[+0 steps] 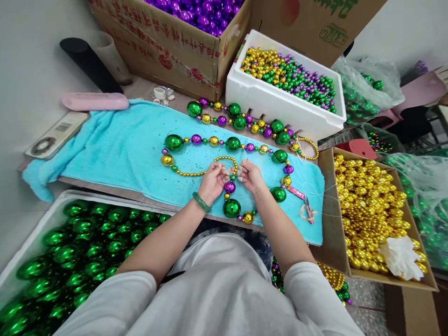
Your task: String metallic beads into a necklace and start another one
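Note:
A bead necklace (233, 143) of large green and smaller purple and gold balls lies in a loop on the turquoise towel (122, 144). A run of small gold beads (226, 158) curls up between my hands. My left hand (213, 181), below a green bangle (201, 202), is closed in a pinch on the necklace where its bead strands meet. Close beside it, my right hand (251, 175) has thumb and fingers pinched together at the same spot. Whatever fine piece it holds is too small to make out.
Small snips (308, 207) and loose thread lie at the towel's right. Behind is another bead strand (240, 122) before a white foam box (280, 100) of beads. A gold-bead carton (327, 219) stands right, a green-ball tray (21, 242) left, and a purple-bead carton (157, 51) at back.

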A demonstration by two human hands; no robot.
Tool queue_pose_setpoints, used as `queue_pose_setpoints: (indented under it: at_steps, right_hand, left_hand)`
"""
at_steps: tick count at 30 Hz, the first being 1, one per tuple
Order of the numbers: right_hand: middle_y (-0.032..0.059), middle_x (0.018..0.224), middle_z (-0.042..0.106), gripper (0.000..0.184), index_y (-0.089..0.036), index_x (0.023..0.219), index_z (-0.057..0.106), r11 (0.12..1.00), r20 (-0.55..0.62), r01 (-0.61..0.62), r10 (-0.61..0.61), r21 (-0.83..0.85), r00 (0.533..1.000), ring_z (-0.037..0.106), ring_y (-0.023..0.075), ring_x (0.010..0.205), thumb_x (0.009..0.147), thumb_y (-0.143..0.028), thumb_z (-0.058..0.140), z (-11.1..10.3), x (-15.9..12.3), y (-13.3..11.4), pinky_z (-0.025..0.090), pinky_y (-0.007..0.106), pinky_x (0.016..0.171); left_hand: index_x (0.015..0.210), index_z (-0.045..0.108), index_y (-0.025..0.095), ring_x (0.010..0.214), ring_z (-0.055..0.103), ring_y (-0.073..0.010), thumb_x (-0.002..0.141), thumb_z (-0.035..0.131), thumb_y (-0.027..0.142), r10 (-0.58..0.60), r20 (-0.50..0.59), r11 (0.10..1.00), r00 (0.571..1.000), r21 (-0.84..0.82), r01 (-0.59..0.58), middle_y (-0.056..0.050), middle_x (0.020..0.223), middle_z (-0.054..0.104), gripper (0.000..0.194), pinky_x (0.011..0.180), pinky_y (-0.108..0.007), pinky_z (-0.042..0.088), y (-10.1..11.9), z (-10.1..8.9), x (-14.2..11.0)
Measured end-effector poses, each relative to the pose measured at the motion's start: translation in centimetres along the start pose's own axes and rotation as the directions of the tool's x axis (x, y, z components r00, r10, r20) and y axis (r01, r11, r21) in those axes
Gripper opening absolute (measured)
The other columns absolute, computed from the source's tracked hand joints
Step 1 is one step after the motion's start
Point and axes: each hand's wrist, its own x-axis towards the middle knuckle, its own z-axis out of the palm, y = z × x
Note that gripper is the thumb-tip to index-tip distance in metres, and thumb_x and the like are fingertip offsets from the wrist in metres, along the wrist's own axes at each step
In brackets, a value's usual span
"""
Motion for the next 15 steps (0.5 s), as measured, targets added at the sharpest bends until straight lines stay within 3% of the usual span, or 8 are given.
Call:
queue_pose_setpoints:
  at_steps: [5,10,15]
  right_hand:
    - [-0.0119,0.049,0.026,0.044,-0.022,0.068,0.031,0.992,0.033,0.004,0.000,-0.126,0.999,0.021,0.0032,0.037,0.076,-0.037,0.072,0.2,-0.2,-0.1,0.012,0.014,0.032]
    - [-0.0118,0.049,0.033,0.045,-0.022,0.070,0.037,0.934,0.135,-0.007,0.059,-0.358,0.989,0.024,0.0024,0.036,0.069,-0.042,0.077,0.1,-0.7,-0.5,0.013,0.014,0.035]
    - [-0.0116,0.046,0.034,0.047,-0.022,0.068,0.038,0.867,0.146,0.007,0.077,-0.499,0.986,0.026,0.0035,0.036,0.067,-0.045,0.078,0.2,-0.9,-1.2,0.016,0.015,0.034]
  left_hand:
    - [0.077,0.051,0.018,0.058,0.059,-0.0111,0.085,0.063,0.022,-0.006,0.069,0.994,0.998,0.109,-0.001,0.005,0.052,0.048,0.015,0.048,-0.017,0.039,-0.3,-0.4,-0.2]
    - [0.072,0.051,0.017,0.047,0.047,-0.0071,0.082,0.063,0.023,0.068,0.206,0.962,0.976,0.245,-0.118,0.007,0.048,0.040,0.016,0.047,-0.018,0.035,-0.7,-0.7,-0.6]
    - [0.068,0.049,0.018,0.042,0.038,-0.0059,0.080,0.062,0.022,0.118,0.214,0.920,0.970,0.344,-0.188,0.009,0.045,0.035,0.018,0.043,-0.018,0.027,-0.6,-0.5,-0.9]
